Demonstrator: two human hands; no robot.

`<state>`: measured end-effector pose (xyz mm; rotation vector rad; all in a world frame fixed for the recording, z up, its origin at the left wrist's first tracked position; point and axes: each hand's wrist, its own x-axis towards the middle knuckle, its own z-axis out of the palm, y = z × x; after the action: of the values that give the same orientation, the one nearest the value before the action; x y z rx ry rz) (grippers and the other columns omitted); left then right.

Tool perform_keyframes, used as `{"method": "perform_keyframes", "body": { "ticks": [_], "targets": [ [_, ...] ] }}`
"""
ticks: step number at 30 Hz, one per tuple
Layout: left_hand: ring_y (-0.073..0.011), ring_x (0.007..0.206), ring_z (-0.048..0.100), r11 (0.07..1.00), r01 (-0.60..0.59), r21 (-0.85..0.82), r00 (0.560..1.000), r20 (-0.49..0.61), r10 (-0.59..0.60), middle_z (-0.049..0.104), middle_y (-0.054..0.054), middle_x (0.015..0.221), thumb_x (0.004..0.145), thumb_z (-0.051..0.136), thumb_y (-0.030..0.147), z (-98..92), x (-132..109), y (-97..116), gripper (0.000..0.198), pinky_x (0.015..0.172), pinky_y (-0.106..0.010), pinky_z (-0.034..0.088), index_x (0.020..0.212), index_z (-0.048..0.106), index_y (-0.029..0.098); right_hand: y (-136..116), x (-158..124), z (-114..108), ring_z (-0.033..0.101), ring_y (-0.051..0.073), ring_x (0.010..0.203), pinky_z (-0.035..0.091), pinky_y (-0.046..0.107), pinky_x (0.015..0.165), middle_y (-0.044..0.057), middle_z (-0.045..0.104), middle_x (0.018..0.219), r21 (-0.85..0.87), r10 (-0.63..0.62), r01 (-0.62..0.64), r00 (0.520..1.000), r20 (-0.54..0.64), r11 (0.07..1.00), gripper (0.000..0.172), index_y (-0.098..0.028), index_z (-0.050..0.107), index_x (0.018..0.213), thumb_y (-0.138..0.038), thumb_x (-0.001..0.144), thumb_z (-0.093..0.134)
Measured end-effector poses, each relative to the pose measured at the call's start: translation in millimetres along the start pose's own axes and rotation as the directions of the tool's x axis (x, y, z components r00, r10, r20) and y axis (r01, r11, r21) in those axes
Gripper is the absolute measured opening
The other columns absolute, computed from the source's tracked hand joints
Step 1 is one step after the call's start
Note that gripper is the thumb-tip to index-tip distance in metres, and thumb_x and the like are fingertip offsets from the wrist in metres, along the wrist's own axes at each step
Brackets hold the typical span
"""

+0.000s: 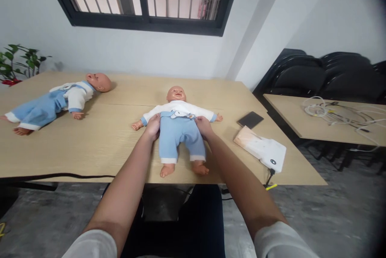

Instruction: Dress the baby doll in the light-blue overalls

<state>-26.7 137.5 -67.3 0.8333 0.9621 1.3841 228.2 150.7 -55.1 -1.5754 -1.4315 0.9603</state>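
A baby doll [175, 93] lies on its back on the light wood table, head toward the wall and feet toward me. It wears a white long-sleeved top with blue cuffs and light-blue pants [181, 131] with white hems. My left hand [153, 126] is closed on the waist of the pants at the doll's left-of-picture side. On the opposite side, my right hand [204, 126] grips the same waistband. Some fingers of both hands are hidden behind the cloth. Folded blue fabric is bunched across the doll's belly between my hands.
A second doll [64, 99] in similar clothes lies at the left. To the right are a dark phone [250, 120] and a white device [273, 151] with a black cable. Coiled cables [324, 111] lie on another table, before stacked black chairs [298, 75].
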Motion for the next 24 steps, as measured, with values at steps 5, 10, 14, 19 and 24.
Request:
{"method": "perform_keyframes", "body": {
  "ticks": [5,10,14,19,24],
  "targets": [
    [-0.0258,0.084,0.069,0.998,0.027,-0.059,0.999,0.027,-0.025,0.072,-0.007,0.082,0.075,0.064,0.035,-20.8,1,1,0.020,0.086,-0.040,0.055,0.086,0.067,0.018,-4,-18,-12,0.063,0.024,0.086,0.049,0.034,0.079,0.008,0.074,0.088,0.072,-0.043,0.038,0.996,0.076,0.997,0.038,-0.017,0.068,0.087,-0.052,0.091,0.052],
    [-0.0206,0.077,0.064,0.989,-0.040,0.143,0.999,0.029,0.036,0.068,-0.001,0.079,0.064,0.059,0.021,-44.4,-9,1,0.023,0.081,-0.034,0.052,0.086,0.066,0.020,-2,-28,-45,0.064,0.021,0.088,0.051,0.033,0.082,0.006,0.075,0.096,0.181,-0.166,0.102,0.910,0.381,0.978,0.027,-0.018,0.070,0.099,-0.037,0.083,0.060],
    [-0.0225,0.091,0.065,0.890,-0.123,0.440,0.972,0.234,0.018,0.076,-0.002,0.098,0.061,0.067,0.013,-50.9,-24,17,0.044,0.091,-0.033,0.048,0.103,0.073,0.021,-1,-25,-67,0.063,0.021,0.085,0.049,0.032,0.081,0.004,0.076,0.095,-0.103,-0.201,0.313,0.796,0.571,0.944,0.021,-0.018,0.073,0.095,-0.023,0.079,0.061],
    [-0.0261,0.085,0.067,0.711,-0.175,0.681,0.920,0.370,-0.128,0.078,-0.001,0.090,0.060,0.081,0.023,-49.8,-20,35,0.025,0.084,-0.033,0.050,0.084,0.076,0.024,0,-14,-62,0.060,0.021,0.082,0.044,0.033,0.083,0.006,0.075,0.086,-0.381,-0.270,0.545,0.772,0.575,0.747,0.020,-0.019,0.074,0.075,-0.014,0.081,0.055],
    [-0.0217,0.076,0.064,0.848,-0.068,0.526,0.980,0.193,-0.041,0.069,-0.001,0.075,0.067,0.080,0.030,-46.4,-11,29,0.019,0.077,-0.031,0.051,0.082,0.071,0.021,5,-12,-49,0.059,0.023,0.083,0.039,0.033,0.081,0.007,0.075,0.083,-0.487,-0.290,0.459,0.877,0.384,0.744,0.018,-0.019,0.071,0.071,-0.014,0.080,0.056]
  ]
}}
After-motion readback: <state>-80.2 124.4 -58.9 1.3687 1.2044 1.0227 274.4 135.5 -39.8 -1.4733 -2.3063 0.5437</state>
